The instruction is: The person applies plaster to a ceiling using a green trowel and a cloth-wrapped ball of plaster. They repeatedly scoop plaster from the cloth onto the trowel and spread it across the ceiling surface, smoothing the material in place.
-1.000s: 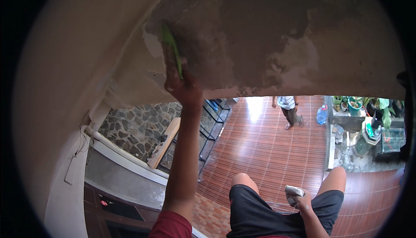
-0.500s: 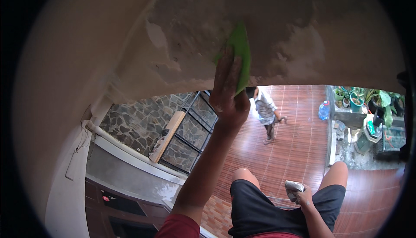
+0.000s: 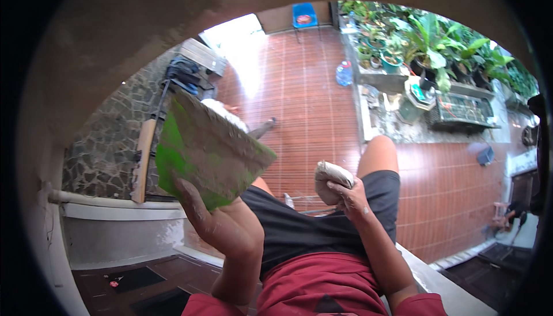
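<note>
My left hand point(image 3: 201, 212) grips a green plastic putty spreader point(image 3: 213, 155), its broad face coated with grey-brown putty. It is raised at the left, below and apart from the patchy plastered surface point(image 3: 132, 22) overhead. In front of my lap, my right hand point(image 3: 351, 195) is wrapped round a whitish, smeared, folded bundle point(image 3: 333, 176); its exact kind does not show. Dried smears mark both hands.
Below is a red-brown tiled floor point(image 3: 305, 91). A person's leg point(image 3: 262, 128) shows there, the rest mostly behind the spreader. A wooden plank point(image 3: 144, 160) leans at the left. Potted plants point(image 3: 429, 45) line the right, and a blue chair point(image 3: 305, 14) stands far off.
My left hand has brought the spreader down from the overhead surface, turning its putty-covered face into view. My head view has shifted; my right hand still holds the bundle near my lap.
</note>
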Tool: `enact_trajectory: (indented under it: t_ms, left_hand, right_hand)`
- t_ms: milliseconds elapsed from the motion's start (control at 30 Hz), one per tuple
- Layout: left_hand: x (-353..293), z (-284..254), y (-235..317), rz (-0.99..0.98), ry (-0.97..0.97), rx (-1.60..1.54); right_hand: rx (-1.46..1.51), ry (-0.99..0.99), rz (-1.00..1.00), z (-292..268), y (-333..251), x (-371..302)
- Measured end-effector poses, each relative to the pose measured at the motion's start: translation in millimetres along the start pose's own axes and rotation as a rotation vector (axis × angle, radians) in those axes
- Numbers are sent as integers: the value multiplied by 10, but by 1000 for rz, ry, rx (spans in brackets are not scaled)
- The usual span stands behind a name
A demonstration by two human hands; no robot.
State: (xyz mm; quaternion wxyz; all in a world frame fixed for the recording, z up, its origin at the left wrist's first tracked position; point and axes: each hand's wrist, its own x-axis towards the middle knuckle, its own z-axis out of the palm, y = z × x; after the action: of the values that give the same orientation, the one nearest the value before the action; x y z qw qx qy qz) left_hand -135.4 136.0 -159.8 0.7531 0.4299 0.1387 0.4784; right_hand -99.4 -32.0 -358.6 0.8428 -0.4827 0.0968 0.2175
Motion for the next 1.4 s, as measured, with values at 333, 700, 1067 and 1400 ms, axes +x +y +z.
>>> enact_trajectory:
  t_ms: [333, 700, 1067, 1400]
  left_hand:
    - [-308, -462, -263, -557, 29, -10]
    - [-387, -556, -356, -761, -83, -166]
    - [-336, -753, -465, -977, -46, -133]
    - [-266, -769, -398, -1022, -96, -130]
  right_hand:
    - [89, -234, -134, -7, -429, -413]
    - [369, -196, -8, -64, -511, -785]
    - [380, -404, -30, 41, -473, -906]
    - [178, -333, -9, 249, -843, -887]
